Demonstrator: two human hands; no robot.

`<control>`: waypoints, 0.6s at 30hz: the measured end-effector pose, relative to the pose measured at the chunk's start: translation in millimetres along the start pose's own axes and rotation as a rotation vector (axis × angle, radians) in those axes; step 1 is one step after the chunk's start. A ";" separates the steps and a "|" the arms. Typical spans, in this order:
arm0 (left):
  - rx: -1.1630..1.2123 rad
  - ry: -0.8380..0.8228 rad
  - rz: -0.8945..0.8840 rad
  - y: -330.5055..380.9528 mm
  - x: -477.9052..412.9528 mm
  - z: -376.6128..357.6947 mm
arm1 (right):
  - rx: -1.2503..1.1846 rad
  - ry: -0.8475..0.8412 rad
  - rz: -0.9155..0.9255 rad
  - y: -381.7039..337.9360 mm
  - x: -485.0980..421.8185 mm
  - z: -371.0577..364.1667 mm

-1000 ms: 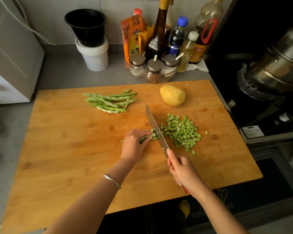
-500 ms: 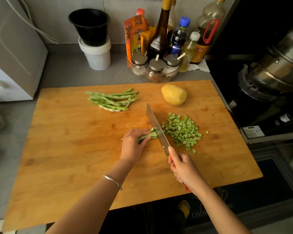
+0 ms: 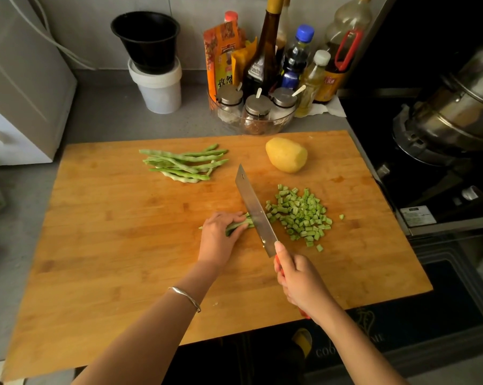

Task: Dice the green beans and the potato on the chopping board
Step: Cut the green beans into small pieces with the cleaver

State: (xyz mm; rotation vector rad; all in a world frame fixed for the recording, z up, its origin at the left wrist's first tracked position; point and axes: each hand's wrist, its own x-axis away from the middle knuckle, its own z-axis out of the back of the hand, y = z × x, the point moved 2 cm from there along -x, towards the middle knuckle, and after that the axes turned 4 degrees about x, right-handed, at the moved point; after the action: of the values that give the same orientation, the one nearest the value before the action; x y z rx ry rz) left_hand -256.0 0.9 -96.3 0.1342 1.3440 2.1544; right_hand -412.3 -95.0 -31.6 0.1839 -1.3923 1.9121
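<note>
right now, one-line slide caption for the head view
Left hand holds beans on the board; right hand cuts them with a knife; potato uncut.

Left forearm [image 3: 151,329] and right forearm [image 3: 354,345] bare up to the frame edge. Thin plain silver bangle [image 3: 185,298] on the left wrist, smooth metal band. Left hand [image 3: 218,240] and right hand [image 3: 301,282] bare.

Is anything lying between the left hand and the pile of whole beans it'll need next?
Nothing visible. Only bare chopping board separates the left hand, holding a bean bunch, from the whole beans; the knife and diced pieces lie off to the right.
</note>
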 end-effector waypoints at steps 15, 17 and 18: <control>-0.037 0.003 -0.036 0.4 0.6 0.3 | 0.061 0.060 -0.036 -1.1 -22.3 -2.6; -0.039 -0.003 -0.031 0.3 -0.7 -0.9 | 0.086 0.066 -0.029 -2.7 -22.8 -4.3; -0.036 -0.004 -0.026 0.5 -0.3 -1.2 | 0.119 0.069 -0.019 -4.9 -23.4 -6.8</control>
State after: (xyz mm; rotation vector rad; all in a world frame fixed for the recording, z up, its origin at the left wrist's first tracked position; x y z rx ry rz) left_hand -256.4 -0.4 -96.5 0.1064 1.2977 2.1544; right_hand -390.6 -99.7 -42.6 0.1865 -1.2281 1.9686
